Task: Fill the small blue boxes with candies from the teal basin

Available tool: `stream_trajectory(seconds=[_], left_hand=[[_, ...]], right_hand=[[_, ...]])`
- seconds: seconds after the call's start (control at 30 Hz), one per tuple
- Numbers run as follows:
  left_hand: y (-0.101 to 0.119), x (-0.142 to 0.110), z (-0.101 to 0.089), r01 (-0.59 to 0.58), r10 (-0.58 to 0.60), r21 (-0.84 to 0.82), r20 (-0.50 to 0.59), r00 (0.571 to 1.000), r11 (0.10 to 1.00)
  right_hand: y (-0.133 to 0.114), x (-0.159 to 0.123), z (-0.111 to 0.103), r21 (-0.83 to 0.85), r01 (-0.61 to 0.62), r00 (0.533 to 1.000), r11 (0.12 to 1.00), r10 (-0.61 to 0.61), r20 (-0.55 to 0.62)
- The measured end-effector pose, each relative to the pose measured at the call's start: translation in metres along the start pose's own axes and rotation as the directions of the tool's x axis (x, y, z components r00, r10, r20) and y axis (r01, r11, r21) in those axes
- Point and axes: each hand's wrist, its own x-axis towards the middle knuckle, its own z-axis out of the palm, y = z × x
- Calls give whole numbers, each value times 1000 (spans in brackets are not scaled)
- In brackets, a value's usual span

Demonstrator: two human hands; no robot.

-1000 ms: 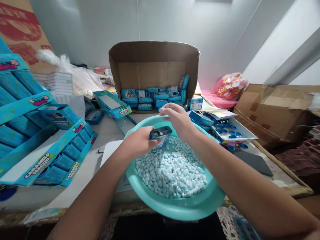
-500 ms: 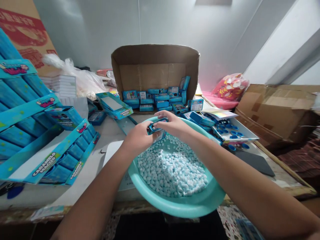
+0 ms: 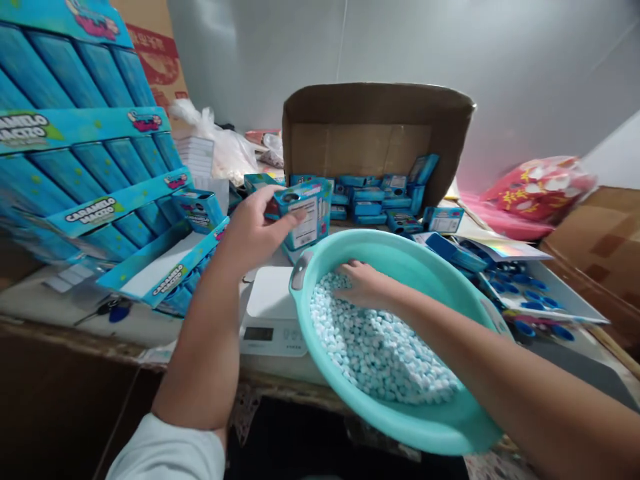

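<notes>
My left hand (image 3: 265,223) is closed around a small blue candy box (image 3: 306,217), thumb across its white label. The box is held upright, just behind the left end of the turquoise basin (image 3: 400,433). Inside the basin lies a heap of small pale blue and white candies (image 3: 400,360). My right hand (image 3: 363,283) reaches into the basin, touching the candies at the heap's far side. Its thumb and fingers look apart, with the tips partly hidden among the candies. Left of the basin is a white digital scale (image 3: 273,303).
Blue display trays (image 3: 120,210) filled with boxes rise at the left. Behind the basin, a cardboard box (image 3: 350,147) lies with its opening toward me, several blue boxes inside. On the right are a white tray (image 3: 570,297) of blue caps and a red bag (image 3: 545,187).
My hands have come apart. The left hand has carried the candy box to the basin's left, and the right hand has gone down into the candies. The view has swung left, showing the scale.
</notes>
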Motion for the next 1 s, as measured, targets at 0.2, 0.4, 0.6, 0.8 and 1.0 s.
stream_trajectory(seconds=[0.2, 0.4, 0.6, 0.8, 1.0], left_hand=[[-52, -14, -55, 203, -158, -112, 317, 935, 973], [-68, -29, -75, 301, -231, -123, 397, 888, 945], [-64, -23, -52, 307, -382, 228, 555, 739, 924], [-61, -20, -41, 227, -170, -148, 322, 931, 963], [-63, -14, -27, 165, -181, -188, -67, 981, 968]], right_hand=[[-18, -2, 1, -101, 175, 972, 979, -155, 179], [-23, -9, 0, -14, 37, 976, 999, -33, 213], [-22, -7, 2, 74, 13, 979, 997, -28, 200], [-6, -4, 5, 68, 110, 977, 992, -121, 175], [-5, -9, -3, 28, 127, 975, 992, -130, 180]])
